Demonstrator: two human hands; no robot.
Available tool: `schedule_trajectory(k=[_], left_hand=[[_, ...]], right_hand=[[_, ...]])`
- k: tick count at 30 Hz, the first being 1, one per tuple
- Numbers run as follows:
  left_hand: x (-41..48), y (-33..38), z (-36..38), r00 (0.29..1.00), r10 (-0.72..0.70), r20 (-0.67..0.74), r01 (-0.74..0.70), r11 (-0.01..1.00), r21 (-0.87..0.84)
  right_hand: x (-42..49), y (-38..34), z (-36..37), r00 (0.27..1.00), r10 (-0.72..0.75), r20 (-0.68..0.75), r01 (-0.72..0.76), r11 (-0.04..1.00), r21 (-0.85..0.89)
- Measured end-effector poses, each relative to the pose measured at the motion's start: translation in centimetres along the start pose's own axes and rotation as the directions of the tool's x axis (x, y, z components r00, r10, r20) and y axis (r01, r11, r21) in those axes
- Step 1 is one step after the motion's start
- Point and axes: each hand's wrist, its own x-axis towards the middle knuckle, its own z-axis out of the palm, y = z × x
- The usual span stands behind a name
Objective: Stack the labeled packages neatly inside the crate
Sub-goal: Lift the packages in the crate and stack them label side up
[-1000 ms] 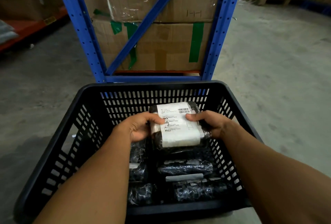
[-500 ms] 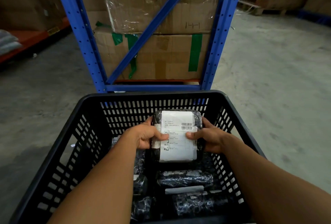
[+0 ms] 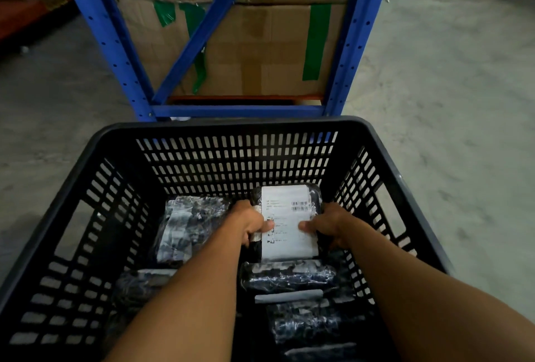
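Observation:
A black slotted plastic crate (image 3: 121,141) fills the lower half of the view. Deep inside it, toward the back right, both hands hold a black-wrapped package with a white barcode label (image 3: 286,217) facing up. My left hand (image 3: 249,221) grips its left edge, thumb on the label. My right hand (image 3: 327,224) grips its right edge. Other black wrapped packages lie in the crate: one at the back left (image 3: 188,225), one just in front of the held package (image 3: 289,274), and more nearer me (image 3: 307,324). My forearms hide part of the crate floor.
A blue steel rack frame (image 3: 347,43) stands just behind the crate, holding taped cardboard boxes (image 3: 260,43) with green strips. Grey concrete floor (image 3: 448,101) spreads to the right and left of the crate.
Both hands have carried the labelled package downward and toward the crate's back right, from near rim height to low inside the crate. The view has tipped further down.

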Motion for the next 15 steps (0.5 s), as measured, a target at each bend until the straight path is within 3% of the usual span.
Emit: schedule_trajectory(k=[5,12,15], left_hand=[[2.7,0.0,0.7,0.997,-0.072,-0.040,0.075,0.993,0.093],[3.9,-0.2,0.7,0.991,-0.101,-0.084,0.107,0.991,0.077],[3.1,-0.6,1.3,0.984,-0.051,-0.169,0.073,0.990,0.125]], right_hand=[[2.6,0.3,1.2,0.997,0.056,-0.052,-0.060,0.995,-0.080],[4.7,0.7,1.1,0.999,0.041,-0.028,-0.044,0.989,-0.144],[2.9,0.7,1.4,0.990,0.052,-0.133,-0.069,0.989,-0.128]])
